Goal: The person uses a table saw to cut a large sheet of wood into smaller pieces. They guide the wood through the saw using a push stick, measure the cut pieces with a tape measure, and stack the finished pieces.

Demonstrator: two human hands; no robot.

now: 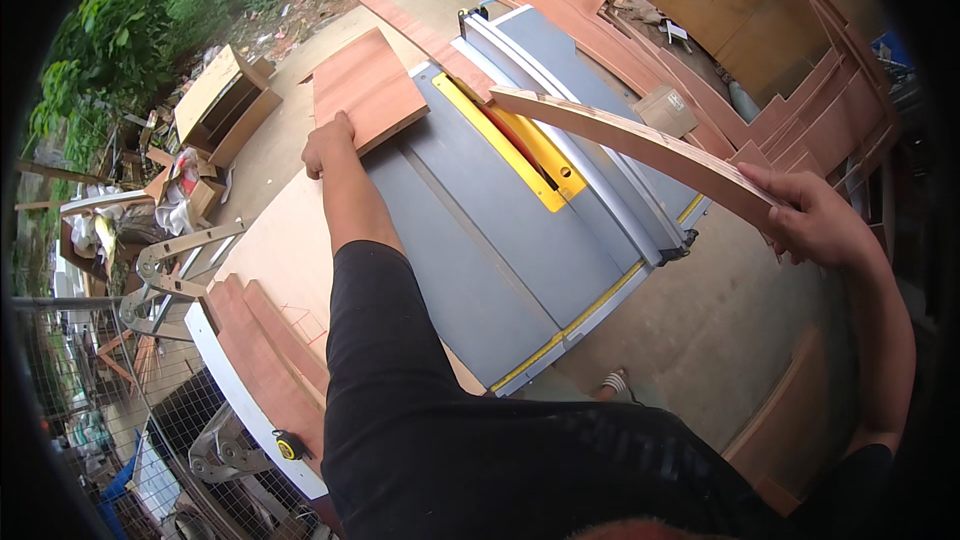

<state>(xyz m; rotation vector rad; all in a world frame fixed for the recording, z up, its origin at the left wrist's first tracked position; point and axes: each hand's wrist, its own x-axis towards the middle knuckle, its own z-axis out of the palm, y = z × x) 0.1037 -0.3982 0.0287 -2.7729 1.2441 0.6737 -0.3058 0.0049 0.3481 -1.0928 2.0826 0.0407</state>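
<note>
Here, a grey table saw with a flat metal top [440,250] takes up the middle of an outdoor work area, a long yellow insert [550,200] set into its surface and a silver metal fence [625,205] running alongside. The two hands are well apart. The left hand [330,145] is clamped on the near left edge of a broad reddish-brown wooden board [368,90], at the far left of the saw top. The right hand [810,218] grips the near end of a long, narrow wooden strip [640,147], which slants across above the fence with its far end over the yellow insert; whether that end touches anything, I cannot tell. Another long reddish strip [420,32] reaches away past the far edge of the saw.

Left of the saw, a pale plywood sheet [265,230] adjoins it, with reddish wooden offcuts [255,335] and a black-and-yellow tape measure [289,444] nearer the person. Around lie a bare concrete floor [740,315], an open wooden cabinet [225,105], green shrubs [115,20] and, at upper right, large wooden panels [745,5].
</note>
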